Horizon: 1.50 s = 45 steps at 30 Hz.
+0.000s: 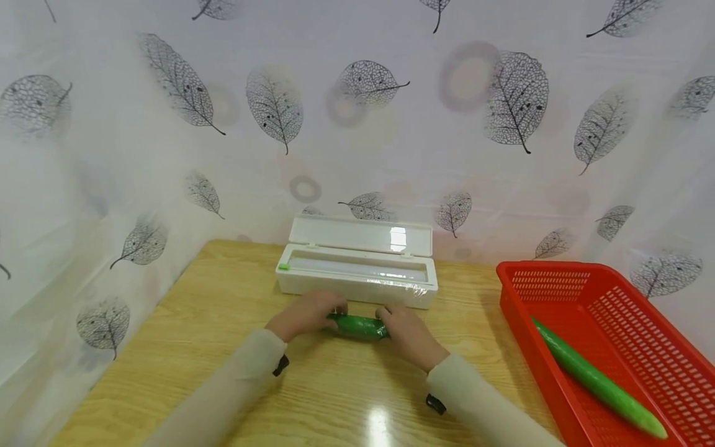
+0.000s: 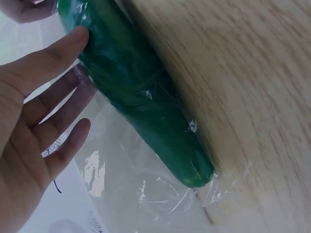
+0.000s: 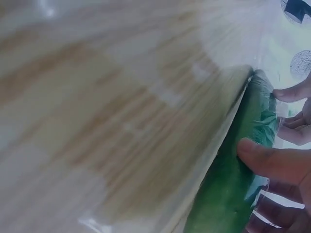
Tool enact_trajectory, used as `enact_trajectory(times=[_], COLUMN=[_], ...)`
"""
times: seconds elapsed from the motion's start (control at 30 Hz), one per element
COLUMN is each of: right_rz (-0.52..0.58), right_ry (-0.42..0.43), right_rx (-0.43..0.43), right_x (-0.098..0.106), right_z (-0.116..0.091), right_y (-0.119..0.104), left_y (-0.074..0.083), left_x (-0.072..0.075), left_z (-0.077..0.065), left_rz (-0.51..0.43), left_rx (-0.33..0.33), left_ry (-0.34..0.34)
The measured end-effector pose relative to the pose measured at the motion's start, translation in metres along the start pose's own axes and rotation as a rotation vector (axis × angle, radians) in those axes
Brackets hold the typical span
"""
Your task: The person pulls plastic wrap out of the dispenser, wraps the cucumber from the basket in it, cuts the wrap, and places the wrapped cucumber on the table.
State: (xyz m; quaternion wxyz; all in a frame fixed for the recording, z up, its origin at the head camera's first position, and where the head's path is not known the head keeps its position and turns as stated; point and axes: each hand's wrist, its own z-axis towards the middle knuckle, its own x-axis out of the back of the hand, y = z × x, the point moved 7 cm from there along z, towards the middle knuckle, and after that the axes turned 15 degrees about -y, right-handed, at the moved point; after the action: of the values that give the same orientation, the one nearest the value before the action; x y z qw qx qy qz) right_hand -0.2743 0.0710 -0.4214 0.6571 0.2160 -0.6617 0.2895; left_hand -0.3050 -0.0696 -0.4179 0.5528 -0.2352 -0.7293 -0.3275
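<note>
A green cucumber [image 1: 359,326] lies crosswise low over the wooden table, partly wrapped in clear cling film [image 2: 126,199]. My left hand [image 1: 313,312] grips its left part; in the left wrist view the thumb [image 2: 60,53] presses on the cucumber while the fingers reach behind the film. Loose film spreads out past the cucumber's rounded end there. On the right part, my right hand [image 1: 410,335] holds it likewise, its thumb [image 3: 267,158] on top and its fingers partly hidden behind. Just beyond both hands stands a white cling film dispenser [image 1: 357,295], lid raised.
To the right stands a red plastic basket [image 1: 536,372] with another cucumber [image 1: 600,382] inside. A green slider [image 1: 283,267] sits at the dispenser's left end. Leaf-printed sheeting [image 1: 391,143] hangs behind the wooden table [image 1: 195,323] and along its left side.
</note>
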Motion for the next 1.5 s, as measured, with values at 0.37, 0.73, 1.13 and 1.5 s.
enact_trajectory(times=[0.37,0.73,1.13,1.5], right_rz=[0.106,0.212,0.206,0.181], right_ry=[-0.06,-0.146,-0.152,-0.15], right_rx=[-0.061,-0.104,-0.089,-0.081], right_x=[-0.001,-0.004,-0.004,-0.003], right_z=[0.006,0.013,0.014,0.013], right_y=[0.008,0.018,0.021,0.019], left_y=[-0.016,-0.043,-0.072,-0.065], left_x=[-0.003,0.005,0.001,-0.001], left_z=[0.006,-0.009,-0.032,-0.021], left_rz=[-0.192,-0.144,-0.263,-0.145], left_rx=[0.013,0.052,0.131,0.193], left_ry=[-0.064,0.091,-0.018,0.106])
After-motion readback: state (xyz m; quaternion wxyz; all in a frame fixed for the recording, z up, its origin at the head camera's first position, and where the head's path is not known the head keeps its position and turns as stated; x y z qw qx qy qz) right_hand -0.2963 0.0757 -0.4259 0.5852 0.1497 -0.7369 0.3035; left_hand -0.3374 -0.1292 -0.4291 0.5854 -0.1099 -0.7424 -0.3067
